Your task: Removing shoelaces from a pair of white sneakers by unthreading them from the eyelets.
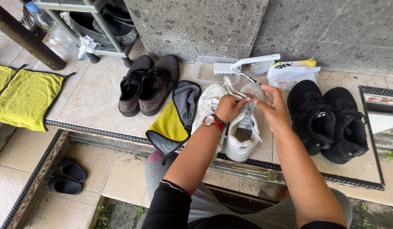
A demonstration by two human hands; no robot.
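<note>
White lace (230, 87) between both hands (251, 106), shoes crowding sides

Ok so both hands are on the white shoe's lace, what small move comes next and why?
Probably draw the lace further up out of the white shoe: left hand and right hand both pinch it above the shoe, and its lower end seems to run into the eyelets.

Head camera looks steeply down, close over the tiled step (94, 101).

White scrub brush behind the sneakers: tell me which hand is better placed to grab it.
Probably the right hand: it sits nearer the brush. The left hand is lower, farther away, and pinches the white laces.
</note>
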